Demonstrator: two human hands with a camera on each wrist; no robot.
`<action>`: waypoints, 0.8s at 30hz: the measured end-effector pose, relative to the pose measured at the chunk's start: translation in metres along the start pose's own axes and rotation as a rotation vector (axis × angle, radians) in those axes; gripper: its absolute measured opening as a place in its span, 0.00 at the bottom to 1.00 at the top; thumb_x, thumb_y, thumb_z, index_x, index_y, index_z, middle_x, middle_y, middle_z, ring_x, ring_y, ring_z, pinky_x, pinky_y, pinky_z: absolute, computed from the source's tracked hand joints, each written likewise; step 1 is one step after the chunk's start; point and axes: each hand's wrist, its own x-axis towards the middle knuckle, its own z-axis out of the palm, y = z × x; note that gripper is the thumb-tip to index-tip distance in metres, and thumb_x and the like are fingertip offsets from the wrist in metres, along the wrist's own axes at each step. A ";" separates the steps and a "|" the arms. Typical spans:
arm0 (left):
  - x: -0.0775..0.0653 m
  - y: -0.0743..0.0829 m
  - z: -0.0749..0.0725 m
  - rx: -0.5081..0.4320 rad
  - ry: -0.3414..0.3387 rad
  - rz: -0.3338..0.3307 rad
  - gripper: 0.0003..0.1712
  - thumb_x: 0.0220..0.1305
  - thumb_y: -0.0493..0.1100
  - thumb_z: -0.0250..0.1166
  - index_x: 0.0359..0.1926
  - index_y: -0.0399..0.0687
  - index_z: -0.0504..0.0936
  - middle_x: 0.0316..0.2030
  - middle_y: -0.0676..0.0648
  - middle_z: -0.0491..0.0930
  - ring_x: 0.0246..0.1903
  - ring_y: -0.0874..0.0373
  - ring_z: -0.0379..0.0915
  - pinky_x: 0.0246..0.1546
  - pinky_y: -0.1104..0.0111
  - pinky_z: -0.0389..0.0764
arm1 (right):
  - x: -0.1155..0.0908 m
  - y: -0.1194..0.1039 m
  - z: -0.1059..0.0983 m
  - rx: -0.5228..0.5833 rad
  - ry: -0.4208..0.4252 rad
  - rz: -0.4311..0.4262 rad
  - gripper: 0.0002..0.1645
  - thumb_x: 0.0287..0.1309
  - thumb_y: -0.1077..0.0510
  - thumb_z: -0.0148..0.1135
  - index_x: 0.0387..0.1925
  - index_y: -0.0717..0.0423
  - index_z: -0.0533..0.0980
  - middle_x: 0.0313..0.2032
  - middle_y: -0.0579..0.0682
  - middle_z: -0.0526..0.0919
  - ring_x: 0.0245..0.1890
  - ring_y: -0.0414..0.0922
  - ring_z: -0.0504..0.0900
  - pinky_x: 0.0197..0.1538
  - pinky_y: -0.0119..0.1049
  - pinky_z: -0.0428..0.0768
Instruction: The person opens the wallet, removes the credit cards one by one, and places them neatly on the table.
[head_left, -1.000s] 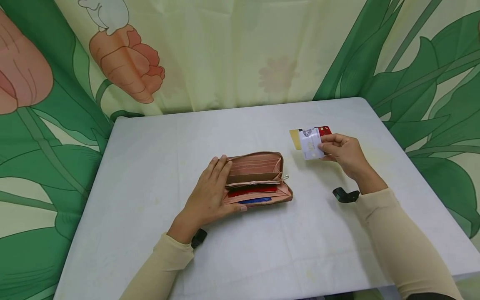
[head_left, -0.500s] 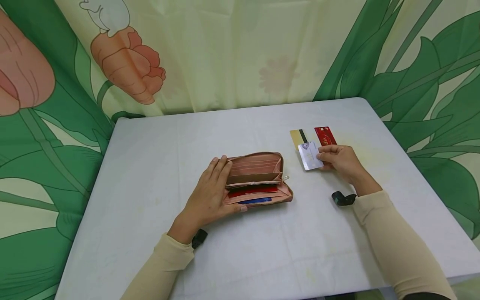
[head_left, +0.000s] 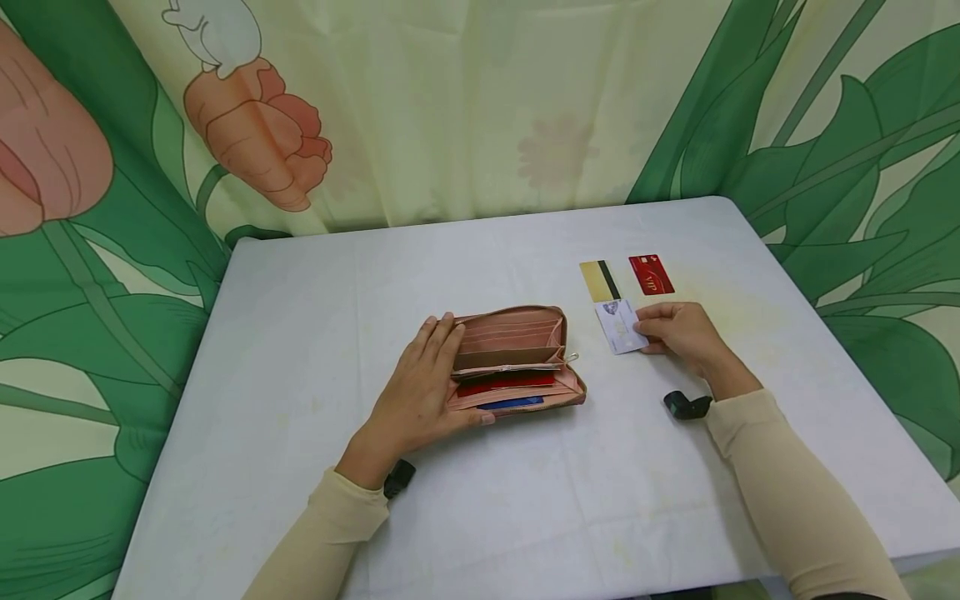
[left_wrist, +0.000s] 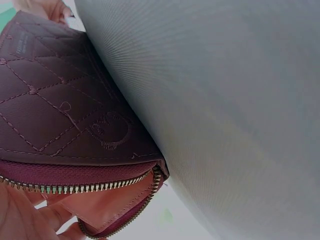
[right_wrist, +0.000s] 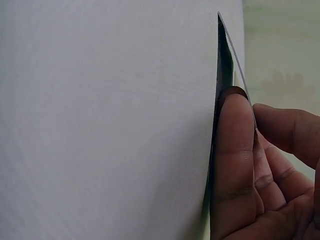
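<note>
A pink-lined zip wallet (head_left: 517,329) stands unzipped on the table, its quilted maroon outside (left_wrist: 60,100) filling much of the left wrist view. My left hand (head_left: 412,387) holds the wallet's left end, fingers over the back edge and thumb along the front. Inside are a red card (head_left: 506,381) and a blue card (head_left: 513,402). My right hand (head_left: 682,333) pinches a white card (head_left: 619,325) by its right edge, low over the table. In the right wrist view this card appears edge-on between thumb and finger. Behind it lie a gold card (head_left: 597,281) and a red VIP card (head_left: 651,275).
A white cloth covers the table (head_left: 315,333), whose far edge meets a patterned curtain (head_left: 450,108). Green leaf prints flank both sides. A small black camera (head_left: 686,406) sits at the right wrist, another black camera (head_left: 399,477) at the left.
The right hand has brought the white card toward me and down, uncovering the gold and red VIP cards behind it. My left hand and the wallet have stayed put.
</note>
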 end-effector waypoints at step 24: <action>-0.001 0.000 0.000 0.010 0.003 0.003 0.73 0.54 0.77 0.71 0.82 0.36 0.47 0.82 0.36 0.47 0.82 0.40 0.36 0.79 0.48 0.49 | -0.013 -0.010 0.012 -0.356 0.193 -0.157 0.15 0.67 0.59 0.67 0.49 0.66 0.84 0.37 0.62 0.87 0.29 0.48 0.82 0.31 0.31 0.81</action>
